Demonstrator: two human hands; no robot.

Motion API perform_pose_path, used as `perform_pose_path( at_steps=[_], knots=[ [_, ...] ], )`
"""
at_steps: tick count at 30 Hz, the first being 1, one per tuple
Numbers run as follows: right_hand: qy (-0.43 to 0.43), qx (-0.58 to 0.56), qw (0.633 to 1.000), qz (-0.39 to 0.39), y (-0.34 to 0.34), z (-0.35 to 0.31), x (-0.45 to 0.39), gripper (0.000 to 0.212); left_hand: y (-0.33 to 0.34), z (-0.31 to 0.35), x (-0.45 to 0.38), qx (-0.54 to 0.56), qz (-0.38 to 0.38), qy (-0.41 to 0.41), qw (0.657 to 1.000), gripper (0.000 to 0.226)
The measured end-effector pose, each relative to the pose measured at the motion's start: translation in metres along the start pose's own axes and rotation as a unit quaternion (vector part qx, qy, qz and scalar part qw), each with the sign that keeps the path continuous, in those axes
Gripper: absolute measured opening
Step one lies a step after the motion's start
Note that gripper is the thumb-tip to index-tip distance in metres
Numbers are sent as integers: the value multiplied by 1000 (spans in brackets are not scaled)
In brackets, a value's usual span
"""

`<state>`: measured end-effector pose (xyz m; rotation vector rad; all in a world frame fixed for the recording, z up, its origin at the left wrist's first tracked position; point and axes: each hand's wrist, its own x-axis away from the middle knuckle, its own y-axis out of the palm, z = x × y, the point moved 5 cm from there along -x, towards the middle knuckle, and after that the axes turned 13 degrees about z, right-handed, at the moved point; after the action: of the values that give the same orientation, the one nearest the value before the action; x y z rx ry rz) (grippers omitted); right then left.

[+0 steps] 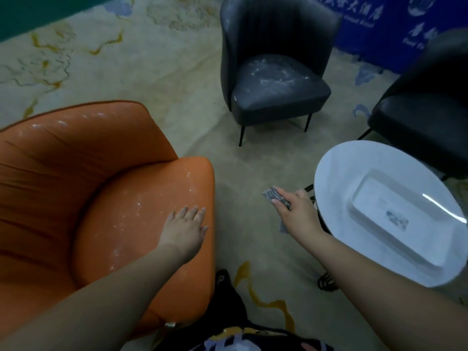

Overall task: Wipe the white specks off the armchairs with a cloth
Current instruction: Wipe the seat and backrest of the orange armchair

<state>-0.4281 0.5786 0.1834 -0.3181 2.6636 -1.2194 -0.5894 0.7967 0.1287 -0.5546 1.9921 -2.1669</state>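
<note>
Armchairs: three — orange armchair [106, 198], grey armchair [273, 72], black armchair [428, 117]; likely one cloth [277, 197].

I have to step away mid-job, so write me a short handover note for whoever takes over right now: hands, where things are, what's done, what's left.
Left hand: open, fingers straight, over the front of the orange armchair seat; contact cannot be told.
Right hand: grips the grey cloth, held in the air between the orange armchair and the round white table.
Done: nothing evident. White specks still cover the orange seat and its back rim.
Left: wipe the orange chair, then the grey armchair, whose seat shows white smears. The black armchair at right is only partly in view; check it.
</note>
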Motion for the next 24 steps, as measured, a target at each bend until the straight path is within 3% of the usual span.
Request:
perform_pose_path(
  at_steps=[13,19,24],
  knots=[
    [-59,-51,996,-53,81,-78,-128,36,-14,-93,-76,11,2,-149,989,56],
    [-160,-49,979,-117,139,-130,-174,36,-6,-121,-67,27,-14,-256,966,56],
    [-257,-35,942,-211,192,-173,-210,37,-2,-131,-66,48,-9,-370,928,56]
  ],
)
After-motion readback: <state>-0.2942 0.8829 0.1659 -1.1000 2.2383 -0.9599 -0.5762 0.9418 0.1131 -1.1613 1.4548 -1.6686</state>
